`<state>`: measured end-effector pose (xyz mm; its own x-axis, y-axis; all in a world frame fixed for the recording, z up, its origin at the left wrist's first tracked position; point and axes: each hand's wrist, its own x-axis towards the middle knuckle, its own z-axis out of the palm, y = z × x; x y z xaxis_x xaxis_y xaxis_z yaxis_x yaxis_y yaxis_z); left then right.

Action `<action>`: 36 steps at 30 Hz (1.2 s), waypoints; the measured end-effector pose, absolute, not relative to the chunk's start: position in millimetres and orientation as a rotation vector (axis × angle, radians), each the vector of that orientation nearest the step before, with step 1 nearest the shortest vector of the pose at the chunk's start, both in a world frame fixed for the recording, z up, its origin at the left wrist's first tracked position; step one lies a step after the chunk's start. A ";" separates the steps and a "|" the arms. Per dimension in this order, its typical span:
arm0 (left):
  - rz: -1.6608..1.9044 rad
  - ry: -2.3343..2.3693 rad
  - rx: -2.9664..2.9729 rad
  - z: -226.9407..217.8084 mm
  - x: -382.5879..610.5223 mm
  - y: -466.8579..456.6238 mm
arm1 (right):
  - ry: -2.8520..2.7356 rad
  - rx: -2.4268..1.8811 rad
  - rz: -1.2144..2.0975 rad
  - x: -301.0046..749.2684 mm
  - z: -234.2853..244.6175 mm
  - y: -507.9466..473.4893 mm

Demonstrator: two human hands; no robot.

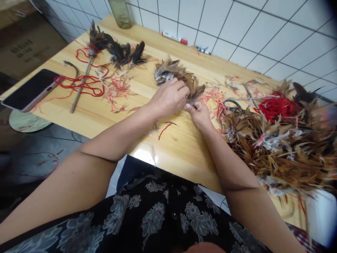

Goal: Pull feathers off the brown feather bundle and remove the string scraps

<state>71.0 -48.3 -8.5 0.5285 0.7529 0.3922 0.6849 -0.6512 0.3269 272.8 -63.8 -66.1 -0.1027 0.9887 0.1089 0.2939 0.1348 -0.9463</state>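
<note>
Both hands meet over a bundle of brown feathers (181, 72) near the middle of the wooden table. My left hand (170, 95) is closed on the bundle's near side, its fingers curled and their tips hidden. My right hand (200, 114) pinches thumb against finger at the right end of the same bundle; whether a thread lies in that pinch is too small to tell. Just below the hands, a short piece of red string (164, 130) lies on the table. To the left, a stick (82, 84) carries dark feathers (118, 51) at its far end.
A large heap of brown feathers (279, 151) with a red string bundle (276, 106) covers the right side. Looped red cord (81, 85) lies beside a phone (31, 89) at left. A red-capped marker (174, 37) and a green bottle (120, 14) stand along the tiled wall.
</note>
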 end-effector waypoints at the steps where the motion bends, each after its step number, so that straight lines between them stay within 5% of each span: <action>1: 0.843 1.297 2.587 -5.5 62.5 -42.9 | -1.496 -1.263 1.074 273.3 -67.4 -64.0; 8: 1.227 1.704 2.148 -27.9 -24.8 20.5 | -1.239 -1.214 1.243 276.7 -61.9 -65.1; 16: 1.144 1.725 2.163 -71.3 -20.8 51.7 | -1.176 -1.228 1.252 274.9 -61.1 -66.1; 26: 0.938 1.925 2.055 -38.3 6.8 24.2 | -1.158 -1.208 1.243 277.6 -69.8 -65.1; 36: 1.176 1.460 1.818 -8.9 28.2 -12.9 | -1.169 -1.159 1.221 273.8 -67.0 -66.5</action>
<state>28.2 -12.9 -8.9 0.0401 0.9527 0.3011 0.4969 -0.2805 0.8212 273.8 -66.5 -67.0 0.0062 0.9999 0.0144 -0.0576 0.0147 -0.9982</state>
